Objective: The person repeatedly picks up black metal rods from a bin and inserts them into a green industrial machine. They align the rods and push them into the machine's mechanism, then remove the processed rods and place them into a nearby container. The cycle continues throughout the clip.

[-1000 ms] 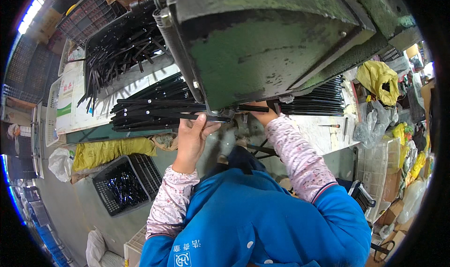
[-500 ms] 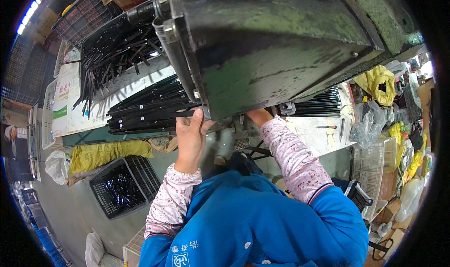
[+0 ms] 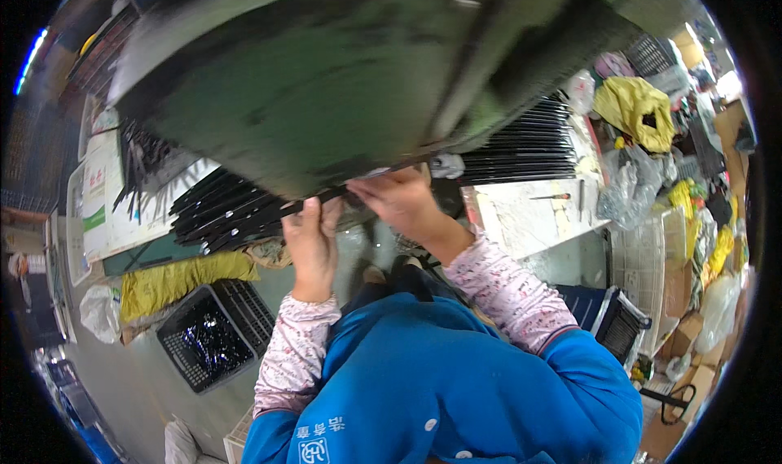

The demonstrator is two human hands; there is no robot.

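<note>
The right hand (image 3: 403, 202) has come in from under the dark green painted metal housing (image 3: 326, 81) toward the left hand (image 3: 313, 244), so the two are now close together. The narrow, flat black bar (image 3: 332, 194) lies at the fingertips, just below the housing's lower edge. The left thumb and fingers are closed on it; the right fingers are drawn together at its nearer end, but blur hides whether they pinch it. That suggests handling has passed from one hand to both. Left of the grip lies the fanned pile of black bars with bright round spots (image 3: 221, 210); right of it, the neat row of glossy black rods (image 3: 525, 150).
</note>
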